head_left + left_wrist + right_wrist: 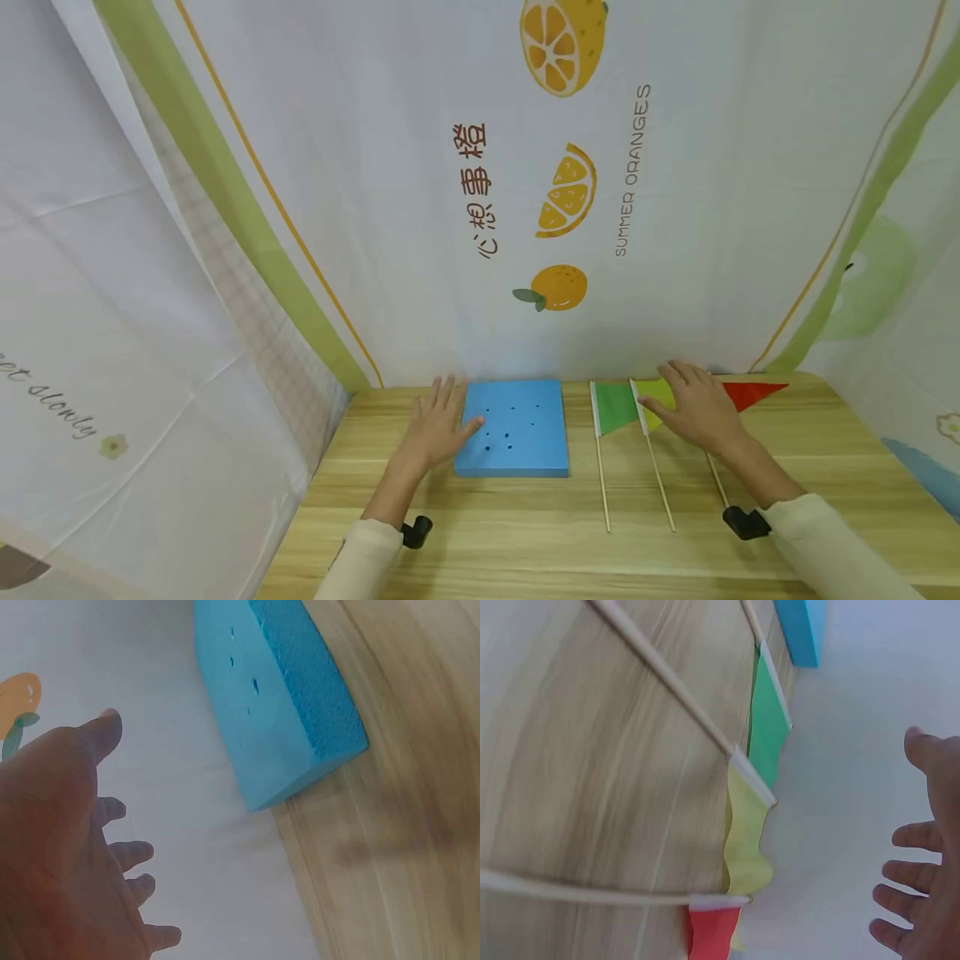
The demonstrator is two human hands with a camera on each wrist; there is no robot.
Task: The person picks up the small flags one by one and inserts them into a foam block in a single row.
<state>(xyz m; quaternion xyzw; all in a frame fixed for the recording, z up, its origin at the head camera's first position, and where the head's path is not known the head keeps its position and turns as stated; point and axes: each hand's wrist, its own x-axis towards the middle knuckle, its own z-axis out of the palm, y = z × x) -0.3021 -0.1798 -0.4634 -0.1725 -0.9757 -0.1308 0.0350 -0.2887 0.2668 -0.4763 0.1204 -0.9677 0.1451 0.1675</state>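
A blue foam block with several small holes in its top lies flat on the table. My left hand hovers at the block's left edge, fingers spread, holding nothing; the left wrist view shows it apart from the block. To the right lie three small pennants on thin wooden sticks: a green flag, a yellow flag and a red flag. Over the yellow and red ones is my right hand, its fingers extended and holding nothing. It hides part of both flags in the head view.
The wood-grain table ends at a white cloth curtain printed with oranges, which hangs along the back and sides. A black wrist mount sits under the right wrist, close to the red flag's stick.
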